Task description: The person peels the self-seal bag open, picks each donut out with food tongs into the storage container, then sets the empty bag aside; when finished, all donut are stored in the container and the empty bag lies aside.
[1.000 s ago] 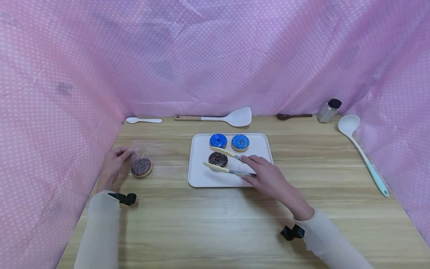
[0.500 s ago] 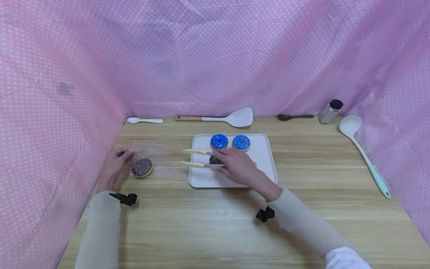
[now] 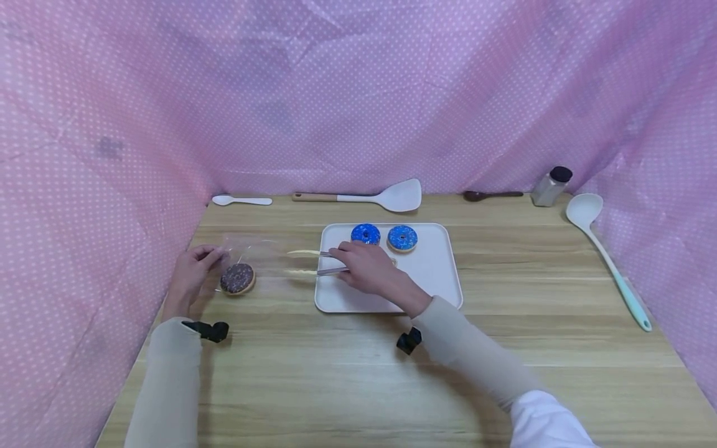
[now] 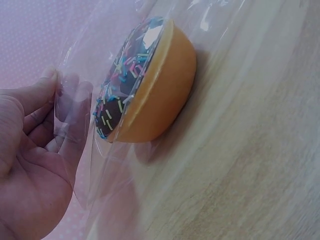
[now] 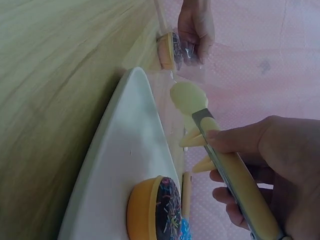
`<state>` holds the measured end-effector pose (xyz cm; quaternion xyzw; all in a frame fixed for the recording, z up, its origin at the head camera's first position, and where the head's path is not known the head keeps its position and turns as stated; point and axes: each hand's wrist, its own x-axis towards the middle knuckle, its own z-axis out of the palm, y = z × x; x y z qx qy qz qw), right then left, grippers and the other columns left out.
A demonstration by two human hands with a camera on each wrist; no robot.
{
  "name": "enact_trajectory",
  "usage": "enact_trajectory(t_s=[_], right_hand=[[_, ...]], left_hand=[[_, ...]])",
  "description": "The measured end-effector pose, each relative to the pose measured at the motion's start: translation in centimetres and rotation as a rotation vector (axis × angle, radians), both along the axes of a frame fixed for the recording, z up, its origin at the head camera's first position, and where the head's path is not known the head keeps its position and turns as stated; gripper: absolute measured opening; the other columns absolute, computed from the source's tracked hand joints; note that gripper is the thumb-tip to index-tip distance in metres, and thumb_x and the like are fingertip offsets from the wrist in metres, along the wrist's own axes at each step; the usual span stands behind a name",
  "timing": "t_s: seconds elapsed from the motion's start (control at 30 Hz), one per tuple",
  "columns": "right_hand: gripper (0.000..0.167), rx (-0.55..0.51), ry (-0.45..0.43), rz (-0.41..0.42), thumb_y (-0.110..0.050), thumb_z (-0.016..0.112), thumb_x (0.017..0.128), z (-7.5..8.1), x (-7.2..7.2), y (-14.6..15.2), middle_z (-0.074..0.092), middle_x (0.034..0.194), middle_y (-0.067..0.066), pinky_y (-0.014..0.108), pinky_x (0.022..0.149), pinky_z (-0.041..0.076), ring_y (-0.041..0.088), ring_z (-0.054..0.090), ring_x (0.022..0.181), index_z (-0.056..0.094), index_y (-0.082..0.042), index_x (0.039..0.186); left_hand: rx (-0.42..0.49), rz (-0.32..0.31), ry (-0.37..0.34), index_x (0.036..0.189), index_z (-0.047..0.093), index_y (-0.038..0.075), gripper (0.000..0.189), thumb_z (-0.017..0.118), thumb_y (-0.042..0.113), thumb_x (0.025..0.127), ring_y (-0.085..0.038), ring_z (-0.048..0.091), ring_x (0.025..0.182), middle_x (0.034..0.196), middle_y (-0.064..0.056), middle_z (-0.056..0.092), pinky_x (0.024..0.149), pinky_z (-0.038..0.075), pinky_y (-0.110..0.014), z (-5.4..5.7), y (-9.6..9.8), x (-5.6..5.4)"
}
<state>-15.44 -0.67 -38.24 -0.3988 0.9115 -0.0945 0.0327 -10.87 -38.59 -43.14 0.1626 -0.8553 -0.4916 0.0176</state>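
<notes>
My left hand pinches the edge of a clear plastic bag at the table's left. A chocolate donut with colored sprinkles lies inside the bag, beside the fingers. Held in my right hand are tongs with cream tips. They point left past the tray's left edge toward the bag, tips apart and nothing between them. Beneath that hand, a second chocolate donut sits on the white tray, mostly hidden in the head view. Two blue donuts stand along the tray's back.
Along the back edge lie a small white spoon, a white spatula and a dark brown spoon. A black-capped jar leans at the back right. A ladle with a mint handle lies along the right side.
My right hand has moved left over the tray with the tongs, leaving the tray's chocolate donut behind. My left hand and the bag have stayed where they were.
</notes>
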Motion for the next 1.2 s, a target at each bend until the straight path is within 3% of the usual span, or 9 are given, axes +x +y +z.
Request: enact_trajectory(t_s=[0.53,0.97,1.2], right_hand=[[0.050,0.011,-0.154,0.063,-0.036,0.066,0.090,-1.1,-1.7,-3.8,0.060,0.124,-0.002,0.032,0.075,0.052,0.014,0.059,0.099,0.051,-0.028,0.137],[0.055,0.026,-0.234,0.090,-0.034,0.067,0.089,-1.9,-2.5,-6.0,0.055,0.135,-0.001,0.037,0.091,0.050,0.016,0.054,0.119,0.047,-0.027,0.141],[0.059,0.031,-0.259,0.106,-0.034,0.068,0.089,-2.1,-2.6,-6.6,0.052,0.138,0.000,0.039,0.093,0.049,0.018,0.052,0.122,0.045,-0.026,0.142]], left_hand=[[-0.014,0.012,-0.019,0.119,0.059,0.002,0.050,0.051,0.045,0.096,0.004,0.055,0.091,0.090,0.022,0.062,0.078,0.043,-0.008,0.0,0.1,-0.2],[0.048,0.004,0.009,0.112,0.062,0.005,0.038,0.054,0.039,0.096,0.002,0.059,0.089,0.087,0.021,0.065,0.077,0.045,-0.010,-0.2,0.1,-0.2],[0.020,0.000,-0.005,0.114,0.061,0.003,0.042,0.054,0.041,0.096,0.008,0.057,0.087,0.084,0.026,0.062,0.076,0.043,-0.008,-0.2,0.1,-0.1]])
